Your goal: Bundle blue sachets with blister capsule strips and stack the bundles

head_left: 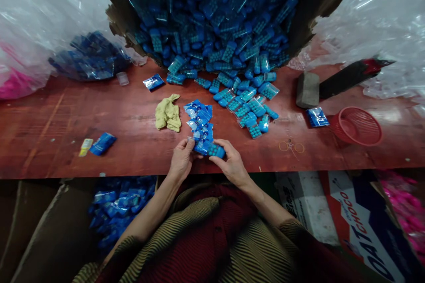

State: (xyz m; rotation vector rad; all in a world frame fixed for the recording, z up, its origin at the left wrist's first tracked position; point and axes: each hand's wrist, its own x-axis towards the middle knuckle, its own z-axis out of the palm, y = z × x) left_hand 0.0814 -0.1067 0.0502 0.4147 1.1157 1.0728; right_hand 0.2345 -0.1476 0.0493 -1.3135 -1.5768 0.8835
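At the table's front edge, my right hand (232,163) grips a clear bottle with a blue cap and blue-green balls inside (213,149). My left hand (182,158) is closed at the other end, its fingertips pinching the edge of a shiny blue packet (200,146) that lies against the bottle; exactly how the two meet is partly hidden. Just beyond my fingers, several blue printed packets (199,117) overlap in a row. A crumpled yellow-green cloth (168,113) lies to their left. Similar blue-capped bottles (247,106) spread in a loose heap beyond my right hand.
A torn-open carton (116,13) spills bottles onto the red table (133,154). Right are a red basket (357,126), a grey block (307,90) and rubber bands (291,146). Blue packets (103,143) lie left. Clear plastic bags (372,17) flank the carton.
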